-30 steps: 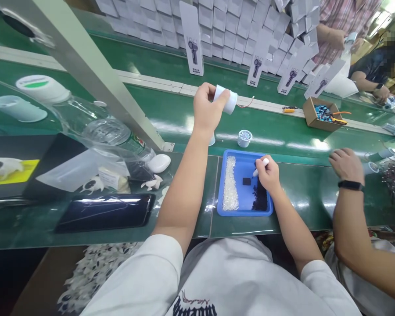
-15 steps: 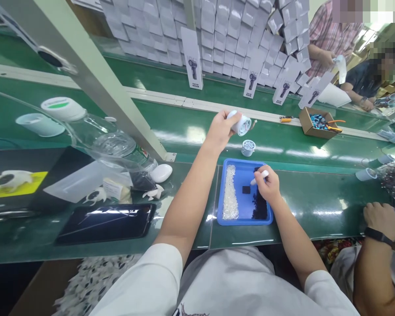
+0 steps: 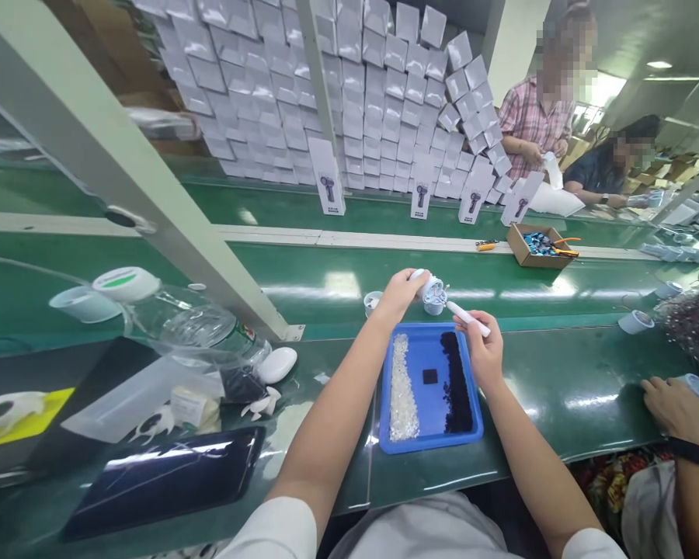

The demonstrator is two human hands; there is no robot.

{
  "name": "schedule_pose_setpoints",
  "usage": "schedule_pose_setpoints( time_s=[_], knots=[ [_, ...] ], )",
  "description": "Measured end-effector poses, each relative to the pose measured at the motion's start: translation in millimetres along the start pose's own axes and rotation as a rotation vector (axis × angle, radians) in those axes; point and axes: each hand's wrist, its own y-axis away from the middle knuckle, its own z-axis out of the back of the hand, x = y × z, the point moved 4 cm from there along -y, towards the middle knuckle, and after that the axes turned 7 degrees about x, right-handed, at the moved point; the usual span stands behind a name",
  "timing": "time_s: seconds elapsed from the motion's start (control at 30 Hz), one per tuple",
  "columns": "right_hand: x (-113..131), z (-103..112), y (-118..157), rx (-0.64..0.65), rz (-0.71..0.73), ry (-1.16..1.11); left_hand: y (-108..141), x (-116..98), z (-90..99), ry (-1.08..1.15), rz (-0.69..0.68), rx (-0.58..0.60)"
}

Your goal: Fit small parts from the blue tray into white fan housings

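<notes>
My left hand [image 3: 397, 299] grips a pale round plastic housing [image 3: 429, 287], its open end with small wires turned to the right. In my right hand [image 3: 485, 353] is a white pen-like tool [image 3: 471, 320], its tip close to the housing's open end; whether they touch I cannot tell. A similar light-blue cup [image 3: 434, 308] stands on the bench just under the housing, partly covered. Below both hands lies a blue tray [image 3: 429, 415] with clear small pieces [image 3: 404, 396] on the left, black small pieces [image 3: 459, 396] on the right and a black square [image 3: 429, 376] between.
Another pale cup [image 3: 373, 303] stands left of my left hand. Beyond are a cardboard box [image 3: 539, 260] of blue parts, orange-handled pliers [image 3: 487, 245] and stacked white boxes [image 3: 373, 101]. A bottle [image 3: 192, 310] and black tablet [image 3: 168, 481] lie left; a co-worker's hand [image 3: 679, 404] is right.
My right hand has lifted the pen-like tool from the black pieces up to the housing. My left hand still holds the housing, now with its open end toward the tool. The view has tilted up.
</notes>
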Motion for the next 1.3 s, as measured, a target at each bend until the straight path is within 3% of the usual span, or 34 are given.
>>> schedule_pose_setpoints(
  time_s=[0.53,0.67,0.73,0.87,0.97,1.17,1.3],
  knots=[
    [-7.3,-1.4,-0.5,0.015,-0.038,-0.008,11.4,2.2,-19.9,-0.166,0.033,0.036],
    [-9.9,-0.7,1.3,-0.022,-0.047,0.083,15.8,-5.6,-21.5,-0.369,-0.072,-0.07],
    [-10.0,-4.3,3.2,0.03,-0.069,0.165,18.7,-11.0,-20.7,-0.416,-0.148,-0.143],
    [-8.2,-19.5,10.4,0.243,-0.055,0.276,24.1,-11.9,-22.2,-0.227,-0.272,-0.199],
    [-6.9,-27.5,17.2,0.319,-0.033,0.316,29.4,-5.5,-25.5,-0.112,-0.322,-0.257],
    [-5.3,-30.3,25.1,0.276,-0.032,0.237,35.6,4.3,-37.8,0.16,-0.338,-0.208],
    [-8.2,-31.7,26.2,0.248,-0.07,0.151,37.9,2.6,-41.3,0.208,-0.338,-0.202]
  ],
)
